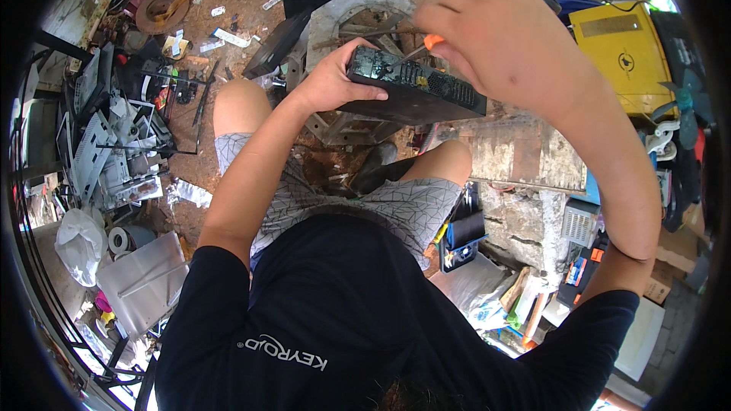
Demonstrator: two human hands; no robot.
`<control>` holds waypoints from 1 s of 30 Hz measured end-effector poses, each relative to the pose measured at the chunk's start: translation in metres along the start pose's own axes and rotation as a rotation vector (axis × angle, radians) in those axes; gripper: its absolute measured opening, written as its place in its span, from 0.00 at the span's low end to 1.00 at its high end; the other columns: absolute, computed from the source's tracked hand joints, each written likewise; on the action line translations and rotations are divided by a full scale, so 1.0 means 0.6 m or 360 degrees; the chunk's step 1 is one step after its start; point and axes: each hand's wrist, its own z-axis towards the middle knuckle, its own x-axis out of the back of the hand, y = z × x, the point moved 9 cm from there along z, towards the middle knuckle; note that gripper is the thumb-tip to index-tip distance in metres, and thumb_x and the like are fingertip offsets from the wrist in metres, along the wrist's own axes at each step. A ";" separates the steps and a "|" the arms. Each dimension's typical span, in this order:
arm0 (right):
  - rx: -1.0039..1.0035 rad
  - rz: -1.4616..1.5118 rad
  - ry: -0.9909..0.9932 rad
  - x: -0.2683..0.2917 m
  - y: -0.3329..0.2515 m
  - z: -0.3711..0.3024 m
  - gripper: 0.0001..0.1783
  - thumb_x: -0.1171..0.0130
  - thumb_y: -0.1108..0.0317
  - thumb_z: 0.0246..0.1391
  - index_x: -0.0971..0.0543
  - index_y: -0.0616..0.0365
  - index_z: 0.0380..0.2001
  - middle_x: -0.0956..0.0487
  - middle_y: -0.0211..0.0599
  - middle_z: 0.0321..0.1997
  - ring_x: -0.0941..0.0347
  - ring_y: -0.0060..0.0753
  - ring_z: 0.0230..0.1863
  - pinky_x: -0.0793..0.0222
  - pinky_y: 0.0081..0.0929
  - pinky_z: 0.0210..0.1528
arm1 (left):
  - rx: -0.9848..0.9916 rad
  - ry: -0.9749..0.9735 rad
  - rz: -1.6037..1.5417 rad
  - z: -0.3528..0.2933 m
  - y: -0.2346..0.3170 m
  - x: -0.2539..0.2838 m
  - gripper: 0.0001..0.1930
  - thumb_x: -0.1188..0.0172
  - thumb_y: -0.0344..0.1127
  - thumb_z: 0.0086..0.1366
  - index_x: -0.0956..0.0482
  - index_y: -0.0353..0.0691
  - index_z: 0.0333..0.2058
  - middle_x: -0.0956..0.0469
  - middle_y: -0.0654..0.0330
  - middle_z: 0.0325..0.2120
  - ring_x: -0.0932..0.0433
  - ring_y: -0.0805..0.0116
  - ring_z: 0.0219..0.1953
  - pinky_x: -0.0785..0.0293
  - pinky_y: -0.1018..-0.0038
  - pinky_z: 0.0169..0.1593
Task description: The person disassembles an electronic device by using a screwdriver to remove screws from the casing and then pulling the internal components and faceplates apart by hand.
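Note:
A slim black electronics case (407, 103) with a vented end panel is tilted up in front of me, above a grey metal frame (324, 27). My left hand (335, 80) is closed round its left end, thumb along the near face and fingers over the top. In my right hand (487, 38) is a screwdriver (432, 42) with an orange handle. Its thin shaft points down and left to the case's panel; I cannot make out whether the tip sits in a screw. Most of the handle is hidden by my fingers.
Metal scraps and broken parts (99, 148) are heaped on the left. A yellow case (620, 53) stands at the far right, near a fan blade (685, 106). A worn wooden board (525, 152) lies right of my knees. Small strips (232, 38) litter the brown floor.

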 end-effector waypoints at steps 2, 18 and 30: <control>0.0119 0.0029 0.0279 0.007 -0.010 -0.012 0.17 0.37 0.68 0.50 0.24 0.52 0.45 0.24 0.32 0.47 0.22 0.40 0.42 0.25 0.36 0.38 | -0.0017 0.0005 0.0010 0.001 0.001 0.000 0.27 0.23 0.23 0.48 0.27 0.41 0.46 0.23 0.73 0.34 0.26 0.81 0.39 0.28 0.78 0.46; -0.0487 0.0678 0.0762 -0.029 0.059 -0.071 0.12 0.40 0.68 0.50 0.23 0.56 0.39 0.21 0.42 0.37 0.22 0.50 0.39 0.27 0.44 0.40 | 0.0013 0.0006 0.0008 -0.005 0.001 0.004 0.28 0.21 0.27 0.48 0.26 0.40 0.46 0.22 0.71 0.35 0.26 0.80 0.40 0.28 0.77 0.47; -0.0601 0.0769 0.0683 -0.186 -0.022 0.001 0.07 0.38 0.63 0.49 0.17 0.52 0.26 0.21 0.35 0.29 0.21 0.44 0.30 0.26 0.41 0.36 | -0.0064 0.0014 0.0104 -0.001 0.000 0.010 0.30 0.18 0.33 0.45 0.26 0.40 0.46 0.22 0.67 0.37 0.25 0.77 0.42 0.27 0.75 0.49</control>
